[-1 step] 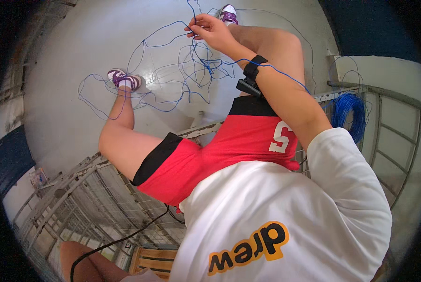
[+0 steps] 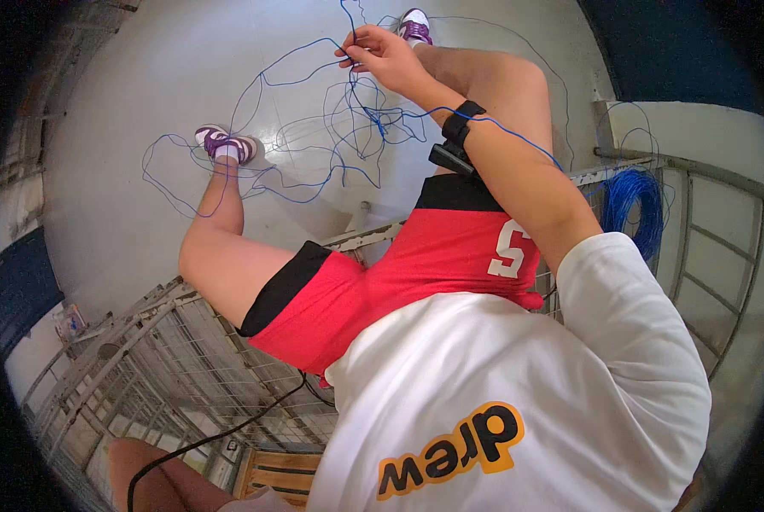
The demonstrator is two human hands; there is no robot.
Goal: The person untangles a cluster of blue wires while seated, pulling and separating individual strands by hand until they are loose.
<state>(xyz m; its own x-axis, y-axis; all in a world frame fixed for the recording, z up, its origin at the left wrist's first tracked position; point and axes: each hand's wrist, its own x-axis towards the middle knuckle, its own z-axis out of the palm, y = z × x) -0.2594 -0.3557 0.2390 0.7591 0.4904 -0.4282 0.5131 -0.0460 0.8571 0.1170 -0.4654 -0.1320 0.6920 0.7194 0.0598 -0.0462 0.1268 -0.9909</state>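
Note:
My right hand (image 2: 377,56) reaches out over the floor between my feet. Its fingers are closed in a pinch on a thin blue wire (image 2: 301,55), which runs up past the fingertips and off to the left in a loop. Below the hand, more of this wire lies in a loose tangle (image 2: 373,119), with wide loops around my left shoe (image 2: 227,145). One strand crosses my right forearm toward a thick coil of blue wire (image 2: 634,209) hanging by the metal rail on the right. A black band with a small device (image 2: 455,141) circles my right wrist. My left hand is out of view.
I sit on a metal frame with worn rails (image 2: 143,328) and wire mesh. A black cable (image 2: 220,431) curves across the lower left, in front of someone's bare skin (image 2: 164,474). A wooden slatted piece (image 2: 284,474) lies at the bottom. Another rail frame (image 2: 711,230) stands right.

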